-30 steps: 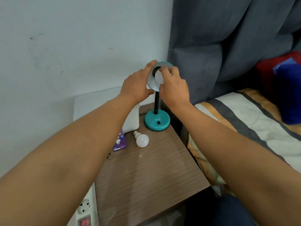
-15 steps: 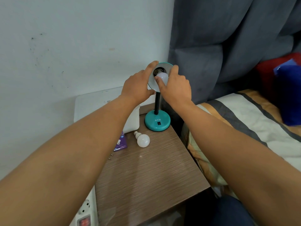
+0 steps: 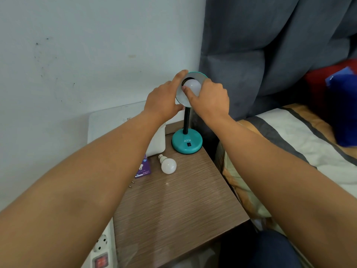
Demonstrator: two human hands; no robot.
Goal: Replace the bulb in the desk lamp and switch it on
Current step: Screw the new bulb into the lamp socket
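Note:
A teal desk lamp stands at the back of the brown bedside table, with its round base and a black switch on it. My left hand grips the rim of the lamp shade, which faces me. My right hand holds a white bulb sitting in the shade's socket, thumb and fingers around it. A second white bulb lies loose on the table in front of the base.
A purple bulb box lies beside the loose bulb, next to a white box. A white power strip with a red switch sits at the lower left. A bed and grey curtain are to the right.
My right hand has turned on the bulb, and more of the bulb's white dome shows in the shade. My left hand keeps its hold on the shade.

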